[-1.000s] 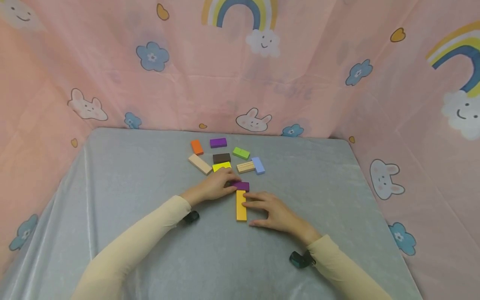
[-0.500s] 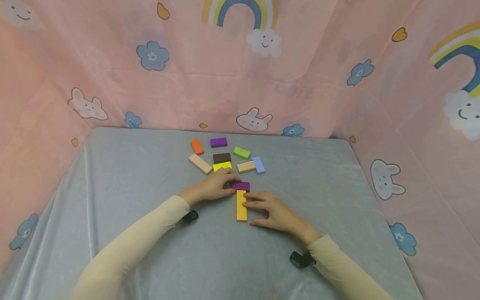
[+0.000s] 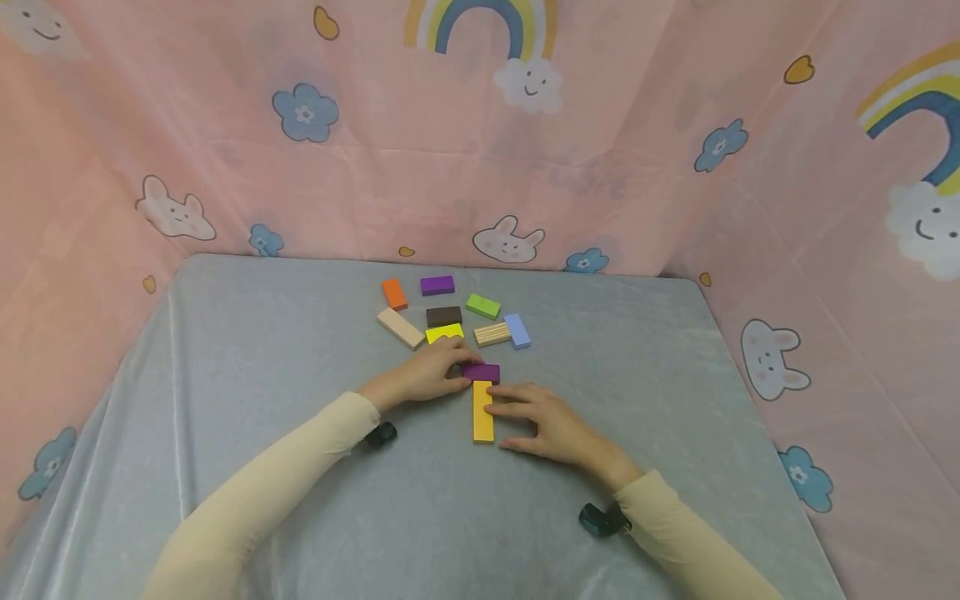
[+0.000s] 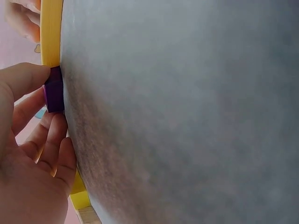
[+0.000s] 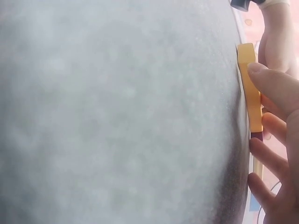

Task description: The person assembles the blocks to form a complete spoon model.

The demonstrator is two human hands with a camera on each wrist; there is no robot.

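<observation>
In the head view, a purple block point(image 3: 482, 372) lies crosswise at the far end of a long yellow-orange block point(image 3: 483, 412), the two touching in a T shape. My left hand point(image 3: 431, 369) pinches the purple block's left end, thumb on the near side and fingertips on the far side. The left wrist view shows that thumb point(image 4: 32, 74) against the purple block point(image 4: 55, 91). My right hand point(image 3: 558, 425) lies right of the yellow-orange block, two fingertips touching its right edge. Its thumb stands slightly apart near the block's front end.
Behind the hands lie yellow point(image 3: 444, 333), dark brown point(image 3: 444, 317), tan point(image 3: 401, 328), orange point(image 3: 393, 293), purple point(image 3: 437, 286), green point(image 3: 483, 306) and blue point(image 3: 517, 331) blocks, plus a ridged wooden piece point(image 3: 492, 334). Grey cloth point(image 3: 300, 500) covers the table; a pink curtain point(image 3: 420, 167) hangs behind.
</observation>
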